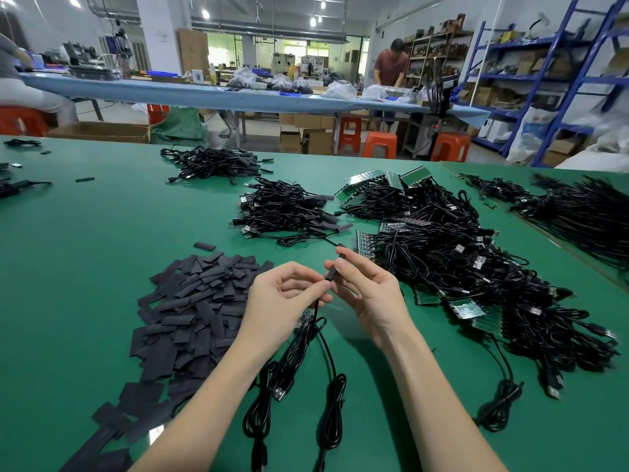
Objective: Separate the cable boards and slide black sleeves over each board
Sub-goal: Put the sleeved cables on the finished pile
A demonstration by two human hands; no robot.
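Observation:
My left hand (284,298) pinches a black cable just below a black sleeve (333,271). My right hand (366,289) pinches that sleeve between thumb and fingers; the board inside it is hidden. Under my left hand lie small green boards (306,318) with black cables (299,362) trailing toward me. A heap of flat black sleeves (200,308) lies to the left. A big pile of green boards with cables (476,277) lies to the right. A pile of sleeved cables (289,212) sits beyond my hands.
The green table (102,240) also holds another cable pile (218,163) farther back and long cable bundles (578,209) at the far right. Orange stools (379,144), cardboard boxes and a long blue table (204,93) with a person (391,68) stand behind.

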